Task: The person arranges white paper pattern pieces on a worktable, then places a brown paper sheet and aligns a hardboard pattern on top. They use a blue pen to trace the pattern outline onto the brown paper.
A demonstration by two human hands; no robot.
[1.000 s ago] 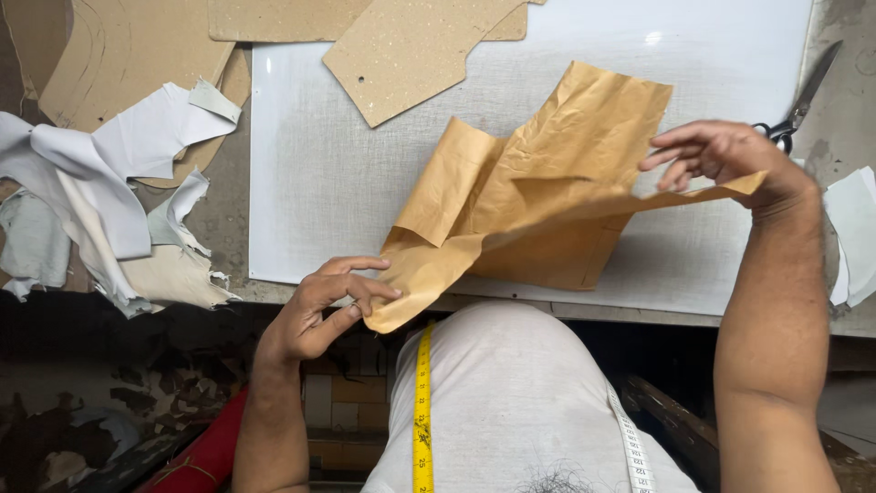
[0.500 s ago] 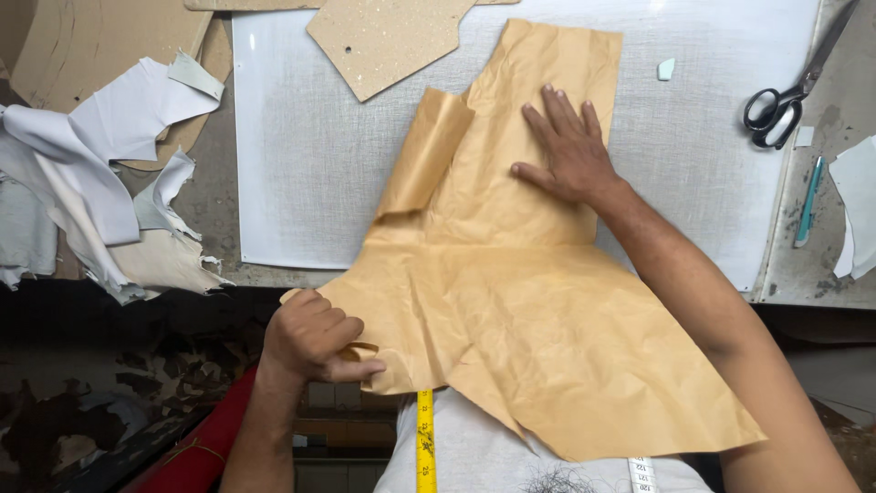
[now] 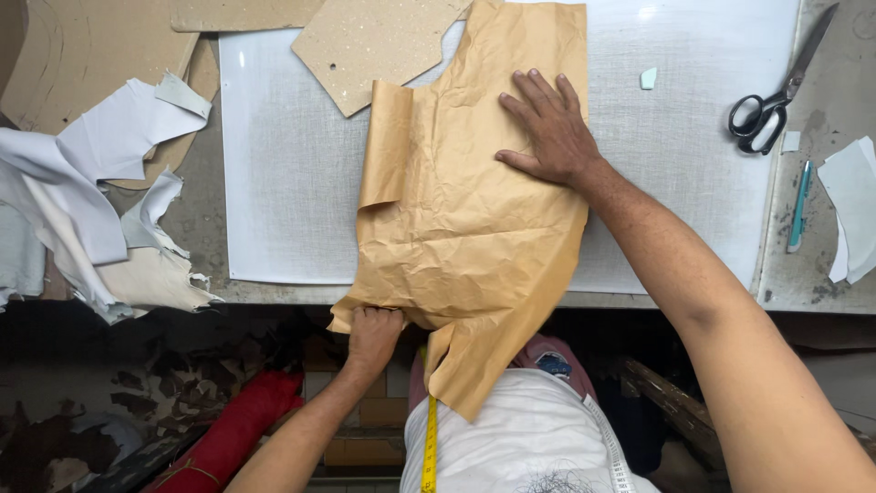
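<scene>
From the head camera, a crumpled sheet of brown paper [image 3: 465,219] lay spread down the middle of a white cutting mat [image 3: 283,183], its upper end reaching the mat's far edge and its lower end hanging over the near edge of the table [image 3: 794,292] toward the person's body. The sheet's left edge was curled over on itself in a narrow upright fold.

The right hand [image 3: 547,132] lay flat on the upper right part of the paper — fingers spread and pointing away, palm pressing the sheet to the mat. The left hand [image 3: 372,333] was closed in a fist at the table's near edge, gripping the lower left corner of the paper, which bunched where it was held.

A speckled cardboard piece [image 3: 370,41] lay at the mat's far edge, touching the paper's upper left. Black-handled scissors [image 3: 771,105] rested just off the mat's right edge, well apart from the right hand, with a teal pen [image 3: 798,205] below them. Scraps of white fabric [image 3: 91,183] were heaped at the left — clear of the mat. A yellow tape measure [image 3: 431,447] hung down the person's front, its top under the paper's overhang.
</scene>
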